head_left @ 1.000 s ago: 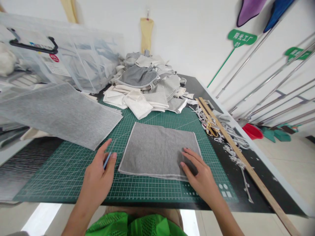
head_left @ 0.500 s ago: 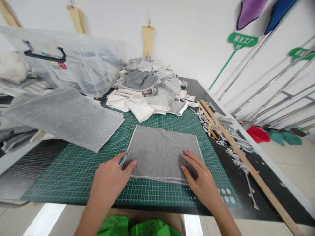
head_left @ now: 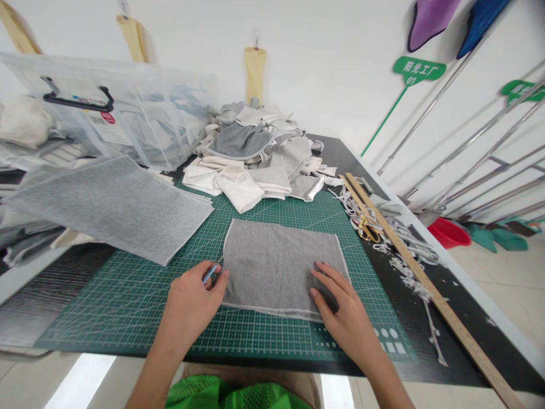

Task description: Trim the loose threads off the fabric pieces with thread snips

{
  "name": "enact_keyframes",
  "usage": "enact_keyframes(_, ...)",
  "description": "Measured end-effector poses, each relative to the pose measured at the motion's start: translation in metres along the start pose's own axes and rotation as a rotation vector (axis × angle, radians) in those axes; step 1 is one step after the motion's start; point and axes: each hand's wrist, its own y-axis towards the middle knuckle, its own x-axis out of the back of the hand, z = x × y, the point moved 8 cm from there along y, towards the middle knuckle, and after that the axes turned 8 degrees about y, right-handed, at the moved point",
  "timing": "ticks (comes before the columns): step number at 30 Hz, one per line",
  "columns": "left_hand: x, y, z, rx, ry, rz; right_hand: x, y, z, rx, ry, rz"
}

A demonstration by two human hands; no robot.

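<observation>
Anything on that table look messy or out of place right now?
Yes: pale scraps lie loose on the table's right side, like uncleared trimmings. Beside them, the long wooden strip juts past the front edge, so it might get bumped. The grey cloth shows no obvious damage.

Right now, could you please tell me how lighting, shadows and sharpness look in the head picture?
Head view: bright, fairly even light; a dark shadow beneath the right hand on the grey cloth; bright white streaks on the tiled floor, probably glare; small print on the clear storage box too blurred to read.
</observation>
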Motion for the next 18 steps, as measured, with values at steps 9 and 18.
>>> enact_keyframes(9, 0.004, -0.004, -0.013, -0.033, 0.003, -0.031, 0.011, 0.111, 0.081, 0.200, 0.000, 0.003)
enact_keyframes(18, 0.018, -0.014, -0.023, -0.029, 0.188, -0.071, -0.135, 0.218, 0.109, 0.536, 0.039, 0.699)
